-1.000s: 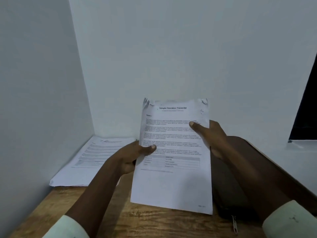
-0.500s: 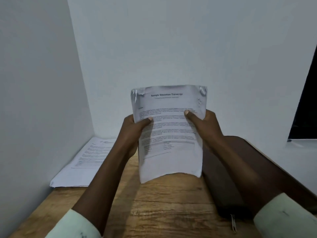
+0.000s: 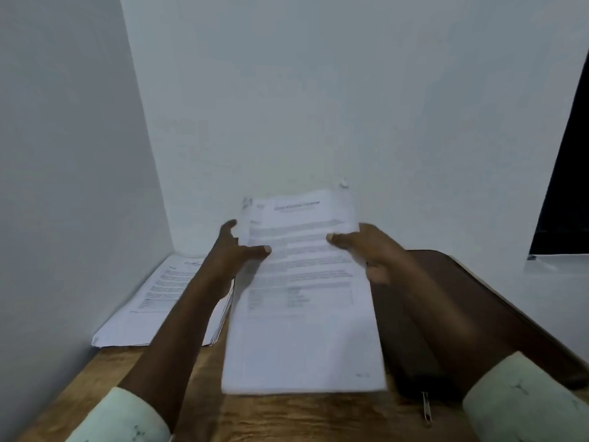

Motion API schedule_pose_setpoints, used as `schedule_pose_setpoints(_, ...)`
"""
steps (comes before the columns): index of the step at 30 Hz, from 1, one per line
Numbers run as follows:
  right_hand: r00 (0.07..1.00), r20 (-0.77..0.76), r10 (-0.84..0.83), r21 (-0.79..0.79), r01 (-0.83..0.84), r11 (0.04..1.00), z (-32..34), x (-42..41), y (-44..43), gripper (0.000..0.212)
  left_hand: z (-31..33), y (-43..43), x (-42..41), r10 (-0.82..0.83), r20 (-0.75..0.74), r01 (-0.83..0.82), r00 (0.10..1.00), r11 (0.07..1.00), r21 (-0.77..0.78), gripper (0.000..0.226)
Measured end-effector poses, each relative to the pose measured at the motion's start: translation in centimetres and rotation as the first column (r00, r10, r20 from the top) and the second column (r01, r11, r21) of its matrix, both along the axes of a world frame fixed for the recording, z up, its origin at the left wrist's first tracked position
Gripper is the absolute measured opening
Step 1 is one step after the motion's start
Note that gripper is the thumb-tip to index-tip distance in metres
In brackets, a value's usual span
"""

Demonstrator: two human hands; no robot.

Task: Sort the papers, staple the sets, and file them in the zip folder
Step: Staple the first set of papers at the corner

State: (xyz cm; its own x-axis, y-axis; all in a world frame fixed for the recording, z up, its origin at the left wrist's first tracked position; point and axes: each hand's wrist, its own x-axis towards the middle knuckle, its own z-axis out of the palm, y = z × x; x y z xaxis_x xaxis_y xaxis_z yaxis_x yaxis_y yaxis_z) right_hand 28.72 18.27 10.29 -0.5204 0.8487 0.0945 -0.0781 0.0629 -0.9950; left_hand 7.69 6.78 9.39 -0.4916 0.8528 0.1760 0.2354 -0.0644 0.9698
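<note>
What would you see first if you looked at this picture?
The printed papers in the middle catch the eye first; the left hand and right hand hold them by their side edges over the wooden table. A second pile of papers lies in the left corner by the wall. A dark zip folder lies on the right, under the right arm.

Wood tbl [image 3: 287, 419]: loose paper stack [image 3: 153, 301] flat on it, left of gripped sheets [image 3: 302, 314]; dark zip folder [image 3: 404, 355] right of them
</note>
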Motion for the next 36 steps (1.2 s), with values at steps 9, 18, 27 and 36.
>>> schedule_pose_setpoints(9,0.992,0.085,0.096,-0.142,-0.084,0.986,-6.8,-2.0,-1.6,0.022,0.4,5.1,1.6,-0.067,-0.782,0.057,0.619,0.998,-0.04,0.049)
schedule_pose_setpoints(18,0.957,0.263,0.124,-0.105,-0.099,0.99,-9.4,-1.5,-0.8,0.022,-4.3,7.0,2.5,0.0,-0.587,0.001,0.81,1.0,0.002,0.007)
schedule_pose_setpoints(27,0.953,0.243,-0.182,0.298,0.105,0.949,-8.3,-2.4,1.5,0.017,-8.4,7.8,1.7,-0.058,-0.506,0.028,0.86,0.997,-0.067,0.013)
schedule_pose_setpoints(36,0.891,0.358,-0.277,0.52,0.056,0.852,-8.5,-3.6,4.6,0.015,-9.6,8.5,1.8,-0.066,-0.515,0.017,0.855,0.995,-0.099,0.016)
